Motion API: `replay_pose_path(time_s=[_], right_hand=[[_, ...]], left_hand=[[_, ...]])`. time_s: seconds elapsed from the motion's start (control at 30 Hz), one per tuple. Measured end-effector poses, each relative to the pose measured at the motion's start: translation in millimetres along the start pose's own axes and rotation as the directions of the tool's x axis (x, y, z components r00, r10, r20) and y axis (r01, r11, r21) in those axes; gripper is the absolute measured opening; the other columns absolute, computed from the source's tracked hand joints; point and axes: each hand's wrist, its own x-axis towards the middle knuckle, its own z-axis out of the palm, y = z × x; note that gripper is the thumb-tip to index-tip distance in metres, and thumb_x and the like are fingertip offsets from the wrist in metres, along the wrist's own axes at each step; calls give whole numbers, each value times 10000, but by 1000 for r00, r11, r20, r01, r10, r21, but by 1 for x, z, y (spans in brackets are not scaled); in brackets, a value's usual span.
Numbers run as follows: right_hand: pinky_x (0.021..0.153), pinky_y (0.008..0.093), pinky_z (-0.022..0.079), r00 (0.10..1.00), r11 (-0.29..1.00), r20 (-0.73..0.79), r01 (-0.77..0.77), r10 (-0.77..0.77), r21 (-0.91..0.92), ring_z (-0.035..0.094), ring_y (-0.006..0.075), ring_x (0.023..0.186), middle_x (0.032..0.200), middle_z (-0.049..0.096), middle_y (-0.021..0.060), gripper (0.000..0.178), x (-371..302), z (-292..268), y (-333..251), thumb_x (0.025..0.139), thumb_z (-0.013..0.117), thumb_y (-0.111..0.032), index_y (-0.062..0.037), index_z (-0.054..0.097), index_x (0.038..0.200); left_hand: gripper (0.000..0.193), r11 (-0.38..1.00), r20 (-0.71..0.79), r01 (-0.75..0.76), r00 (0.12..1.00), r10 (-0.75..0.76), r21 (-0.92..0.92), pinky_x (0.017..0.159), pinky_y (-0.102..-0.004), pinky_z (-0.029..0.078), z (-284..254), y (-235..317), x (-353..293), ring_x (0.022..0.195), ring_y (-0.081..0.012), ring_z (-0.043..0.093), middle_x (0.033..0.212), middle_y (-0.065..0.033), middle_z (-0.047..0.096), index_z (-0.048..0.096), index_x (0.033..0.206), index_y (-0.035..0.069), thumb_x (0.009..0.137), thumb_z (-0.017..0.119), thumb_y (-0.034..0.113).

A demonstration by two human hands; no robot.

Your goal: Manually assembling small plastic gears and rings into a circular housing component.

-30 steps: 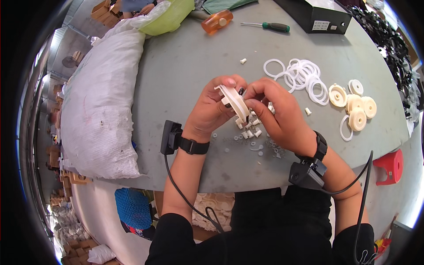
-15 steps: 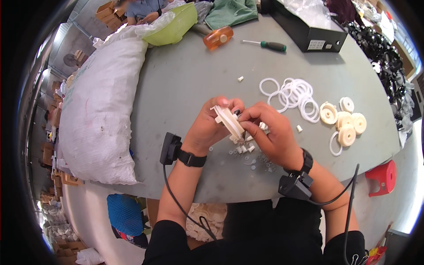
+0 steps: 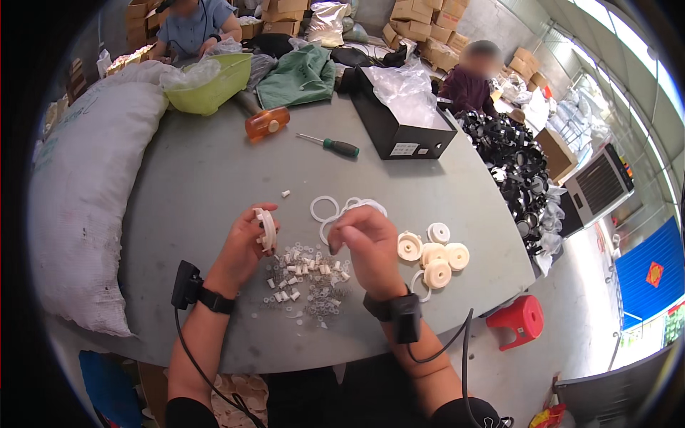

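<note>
My left hand (image 3: 246,250) is closed around a cream round plastic part (image 3: 267,230), held up on edge above the table. My right hand (image 3: 369,250) hovers beside the white rings (image 3: 325,208), covering some of them. Its fingers are bent and bunched, and whatever they may hold is hidden. Between and below the hands lies a loose spread of small white plugs (image 3: 300,269) and small springs and clear washers (image 3: 321,305). To the right of my right hand sit several cream round parts (image 3: 437,274), one white round part (image 3: 439,232) and a single white ring (image 3: 421,287).
A large white sack (image 3: 85,200) lines the table's left side. Farther back are a lime basket (image 3: 210,85), an orange-headed hammer (image 3: 267,124), a screwdriver (image 3: 328,145) and a black box (image 3: 421,143). Black parts heap (image 3: 510,171) beyond the right edge. Two people work behind; a red stool (image 3: 517,321) stands right.
My right hand has come away from the cream round part and moved right, toward the white rings. My left hand keeps the part. The view has tilted up and swung right.
</note>
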Motion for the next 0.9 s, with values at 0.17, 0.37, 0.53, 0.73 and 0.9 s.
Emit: replay_pose_path(time_s=[0.17,0.37,0.53,0.73,0.9], right_hand=[[560,278,445,796,794,497,-33,-346,606,565,190,611,704,599,75,194,-4,1,-73,854,601,-250,-57,586,847],[525,310,419,186,722,778,-293,-600,627,556,187,656,762,603,47,197,-7,59,-127,887,510,-234,-110,563,744],[530,327,402,424,501,603,-337,-675,797,551,219,645,785,568,48,343,-46,82,-126,923,454,-332,-23,596,880],[522,324,376,438,493,629,-392,-642,777,512,217,600,700,498,45,337,-40,79,-126,929,436,-328,-47,557,787],[546,311,371,267,527,629,-367,-730,767,505,200,599,653,447,38,334,-26,78,-127,929,427,-309,-78,497,698]], left_hand=[[286,999,-129,-12,992,8,-31,541,-247,439,-8,-2,12,583,-107,511,810,-34,548,478,1123,60,855,430,149],[279,998,-249,14,968,-31,-69,537,-273,445,-20,-2,10,535,-113,498,817,-35,562,480,1123,70,864,400,136],[278,999,-198,29,979,-37,-43,543,-268,454,-21,-5,14,596,-106,519,828,-31,559,481,1124,65,867,402,136],[274,999,-199,48,979,-47,-1,554,-251,457,-16,-3,13,626,-87,519,836,-26,552,482,1124,53,871,401,118],[266,999,-215,53,975,-50,8,555,-245,454,-15,-2,11,649,-82,522,843,-21,551,489,1122,57,874,418,119]])
